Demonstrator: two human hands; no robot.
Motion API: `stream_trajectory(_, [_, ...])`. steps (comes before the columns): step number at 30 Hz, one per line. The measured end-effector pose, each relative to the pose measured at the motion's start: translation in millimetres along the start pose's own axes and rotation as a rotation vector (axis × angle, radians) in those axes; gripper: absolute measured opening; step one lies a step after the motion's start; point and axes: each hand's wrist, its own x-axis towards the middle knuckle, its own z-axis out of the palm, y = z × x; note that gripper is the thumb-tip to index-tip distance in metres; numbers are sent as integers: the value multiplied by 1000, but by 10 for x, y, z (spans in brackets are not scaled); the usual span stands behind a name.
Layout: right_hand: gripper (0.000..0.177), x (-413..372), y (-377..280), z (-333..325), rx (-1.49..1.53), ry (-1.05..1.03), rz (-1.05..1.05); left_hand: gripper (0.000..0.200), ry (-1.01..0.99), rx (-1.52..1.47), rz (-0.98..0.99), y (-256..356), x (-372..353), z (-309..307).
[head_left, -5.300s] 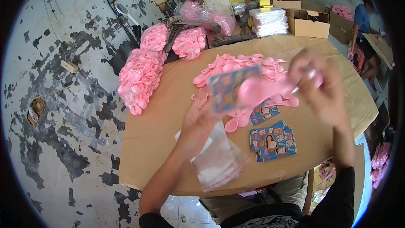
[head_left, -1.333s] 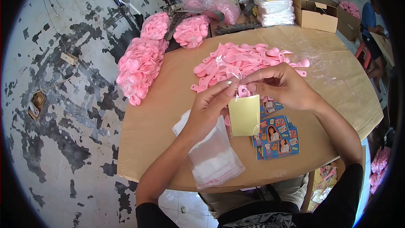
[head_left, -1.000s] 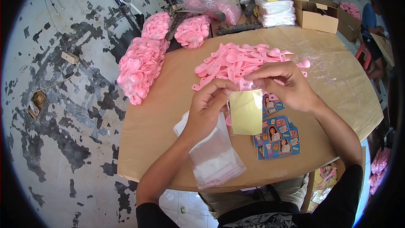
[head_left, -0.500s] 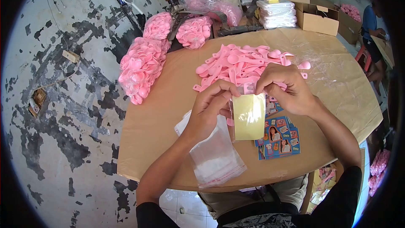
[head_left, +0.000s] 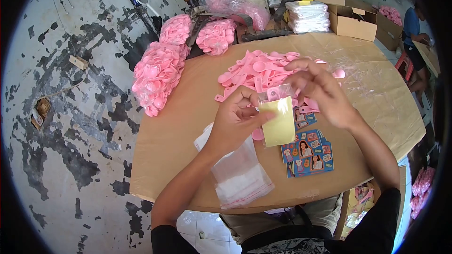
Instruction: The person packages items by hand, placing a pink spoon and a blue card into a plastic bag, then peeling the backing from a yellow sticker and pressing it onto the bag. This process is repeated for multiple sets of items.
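Head view: left fingers (head_left: 257, 119) pinch one yellow-backed packet (head_left: 279, 127); right fingers (head_left: 309, 66) spread; one spoon heap (head_left: 261, 71).

Our left hand (head_left: 238, 117) pinching a yellow-backed packet (head_left: 281, 124) before the spoon pile (head_left: 256, 71), our right hand (head_left: 326, 96) spread before its right side, cards (head_left: 308, 154) nearer us

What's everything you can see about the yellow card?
The yellow card is a plain, shiny rectangle, tilted a little, inside a clear plastic-looking bag that reaches past its top edge. The left hand grips its left side, holding it above the brown tabletop. The right hand is blurred near its top right corner; I can't tell if it's touching.
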Motion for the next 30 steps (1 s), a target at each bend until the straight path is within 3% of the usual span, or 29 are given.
stream_trajectory(4, [24,-68,52,44,-217,-74,124,28,-7,33,18,-17,-4,51])
stream_trajectory(5, [23,-48,67,26,-146,-87,195,29,-11,42,18,-15,4,44])
stream_trajectory(11, [12,-45,122,-59,-190,-94,109,28,-34,35,26,86,29,-73])
stream_trajectory(14, [13,-106,-201,-175,-216,-36,42,28,-51,-31,-62,206,37,-166])
stream_trajectory(16, [18,-314,-409,-586,-330,85,-125,30,-29,42,-102,222,-47,-324])
stream_trajectory(17, [27,-641,-464,-879,-396,277,-116,31,-7,137,-95,166,-104,-457])
stream_trajectory(18, [37,-1017,-507,-1184,-276,375,-98,32,9,231,-79,111,-123,-602])
stream_trajectory(20, [48,-2363,-336,-2181,-457,545,-58,36,27,351,-227,24,-314,-928])
stream_trajectory(21, [54,-3030,-255,-2670,-541,629,-27,35,1,458,-205,-27,-414,-1109])
stream_trajectory(23, [35,-3545,-447,-2294,-457,713,195,35,-27,678,-166,-108,-589,-1419])
stream_trajectory(25, [39,-4389,-367,-2514,-1065,799,623,51,-135,722,-131,-43,-645,-1493])
stream_trajectory(26, [39,-4600,-356,-2574,-973,761,714,59,-195,747,-116,-7,-673,-1491])
stream_trajectory(28, [36,-5072,-373,-3058,-1064,803,512,72,-213,739,-195,-30,-639,-1307])
stream_trajectory(29, [35,-4659,-568,-2936,-908,978,506,79,-228,739,-233,-34,-610,-1221])
stream_trajectory(30, [31,-3849,-724,-2315,-1118,961,401,82,-256,779,-220,-47,-590,-1205])
